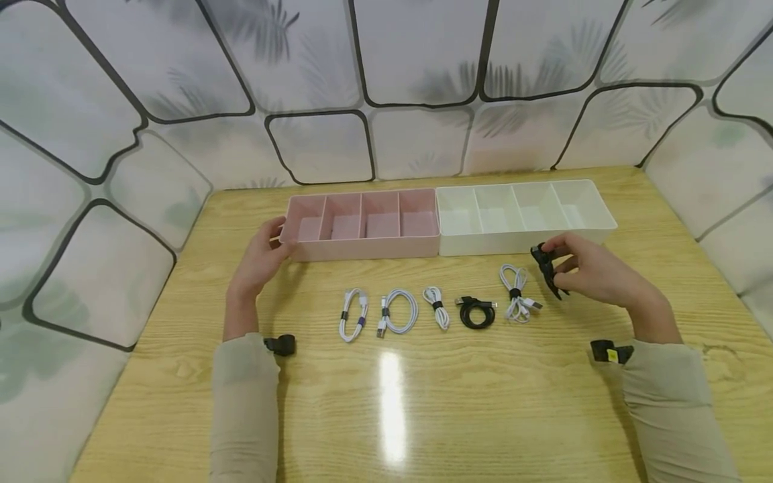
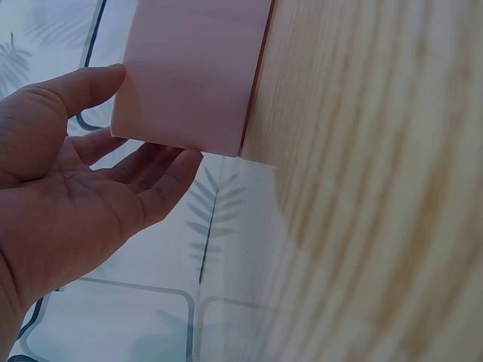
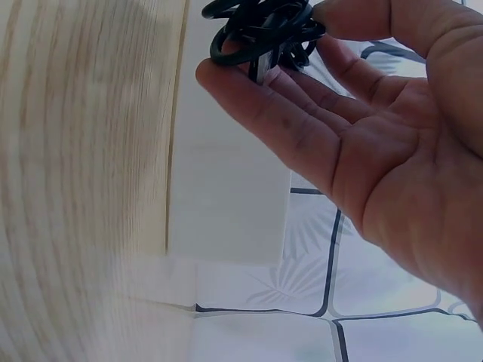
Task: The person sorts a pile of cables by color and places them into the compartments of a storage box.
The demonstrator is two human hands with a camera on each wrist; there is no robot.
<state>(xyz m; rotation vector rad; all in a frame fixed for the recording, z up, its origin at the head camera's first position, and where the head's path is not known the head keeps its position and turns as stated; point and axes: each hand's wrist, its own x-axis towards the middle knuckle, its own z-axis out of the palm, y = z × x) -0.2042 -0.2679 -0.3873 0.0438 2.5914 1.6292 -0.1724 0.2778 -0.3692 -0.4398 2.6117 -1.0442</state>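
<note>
My left hand (image 1: 258, 258) holds the left end of a pink divided box (image 1: 368, 250), its thumb at the front and its fingers round the end. The left wrist view shows thumb and fingertips touching the pink wall (image 2: 189, 83). My right hand (image 1: 594, 272) pinches a coiled black cable (image 1: 547, 272) between thumb and fingers, raised just in front of a white divided box (image 1: 519, 242). In the right wrist view the black coils (image 3: 260, 34) sit at the fingertips, with a metal plug among them.
Coiled cables lie in a row before the boxes: white ones (image 1: 342, 330), (image 1: 415, 312), (image 1: 443, 318), a black one (image 1: 477, 325) and another white one (image 1: 515, 310). Both boxes stand end to end on the wooden table (image 1: 483, 416). Patterned fabric (image 1: 417, 141) rises behind.
</note>
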